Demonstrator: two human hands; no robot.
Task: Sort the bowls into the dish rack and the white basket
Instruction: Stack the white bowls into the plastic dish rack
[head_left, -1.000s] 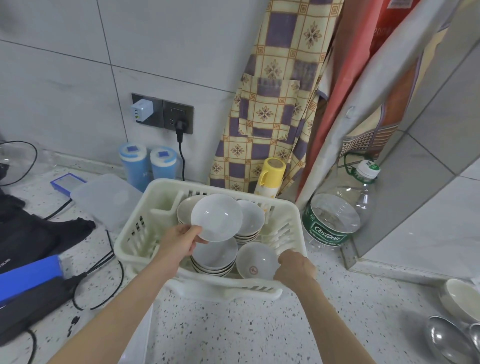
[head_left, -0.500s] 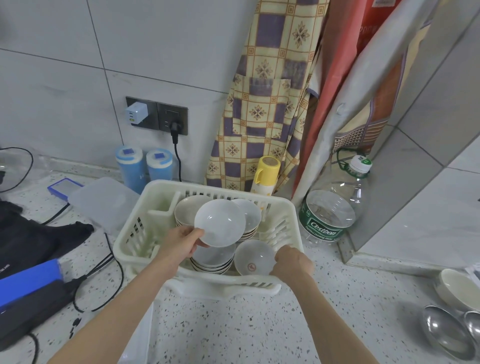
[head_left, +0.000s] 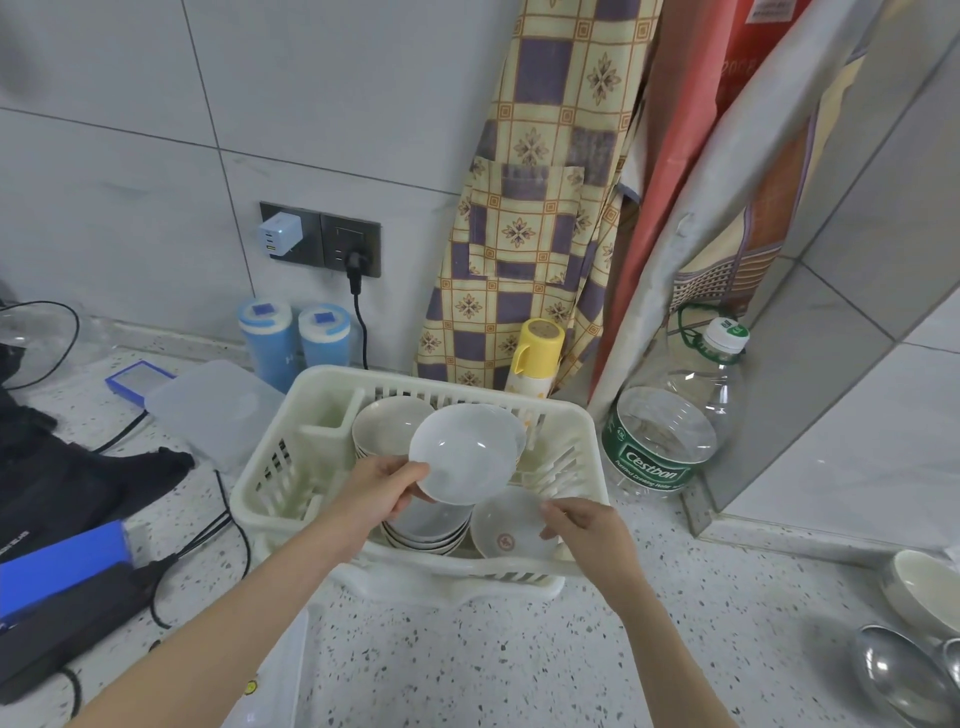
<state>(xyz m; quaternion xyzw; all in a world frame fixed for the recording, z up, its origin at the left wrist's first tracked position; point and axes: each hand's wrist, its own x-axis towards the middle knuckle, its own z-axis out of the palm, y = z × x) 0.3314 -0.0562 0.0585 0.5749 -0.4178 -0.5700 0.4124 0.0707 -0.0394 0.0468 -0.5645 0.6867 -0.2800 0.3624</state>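
Head view: left hand (head_left: 382, 488) pinches the rim of a white bowl (head_left: 467, 452), thumb on the inner edge, fingers behind — bowl is lifted and tilted, its inside facing the camera, held over the rack (head_left: 270, 483). Right hand (head_left: 584, 525) has its fingers curled onto the rim of a small bowl (head_left: 506, 530) with a red mark inside; that one sits tilted in the rack's front right corner, against the front wall. Whether the fingers actually clamp it or just touch it — cannot tell for sure, looks like a light pinch. Under the lifted bowl, a stack (head_left: 428, 535) of bowls sits in the rack front centre, just left of the small bowl. Another bowl (head_left: 387, 428) sits at the rack's back, partly hidden by the lifted one. Rack is cream plastic with slotted walls, on a speckled counter (head_left: 493, 654).

Around it: two blue canisters (head_left: 293, 338) at the wall behind the rack's left, a yellow-capped bottle (head_left: 535, 353) behind its back edge, a clear water jug (head_left: 675, 415) to the right. Checked cloth (head_left: 530, 208) hangs on the wall. Far right edge, a cream bowl (head_left: 922, 587) and metal ladles (head_left: 898, 670) on the counter. Left side, black cloth (head_left: 67, 483) and cables (head_left: 228, 525).
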